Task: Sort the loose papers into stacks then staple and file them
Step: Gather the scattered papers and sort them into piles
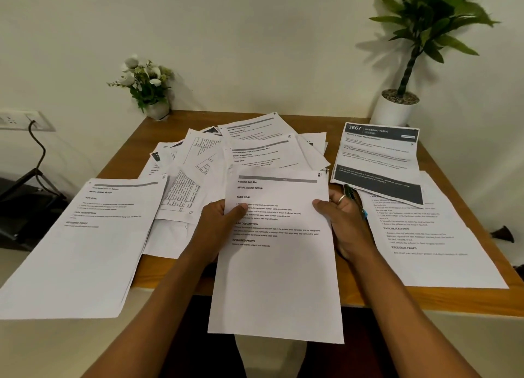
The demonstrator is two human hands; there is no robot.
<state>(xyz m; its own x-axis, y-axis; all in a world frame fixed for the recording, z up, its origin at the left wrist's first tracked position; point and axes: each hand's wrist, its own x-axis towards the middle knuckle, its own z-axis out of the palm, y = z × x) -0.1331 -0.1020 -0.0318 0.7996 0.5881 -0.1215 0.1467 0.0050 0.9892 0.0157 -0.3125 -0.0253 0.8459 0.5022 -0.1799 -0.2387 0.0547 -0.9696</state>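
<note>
I hold a printed white sheet upright over the table's front edge. My left hand pinches its left edge and my right hand grips its right edge; the right hand wears a ring and also holds a pen. Behind it a loose pile of papers is spread across the middle of the wooden table. A neat stack lies at the left, overhanging the table edge. At the right lies another stack, with a dark-headed "3667" sheet resting above it.
A small white flower pot stands at the table's back left corner and a tall potted plant at the back right. A wall socket with a black cable is at the left. A dark object pokes out beyond the right edge.
</note>
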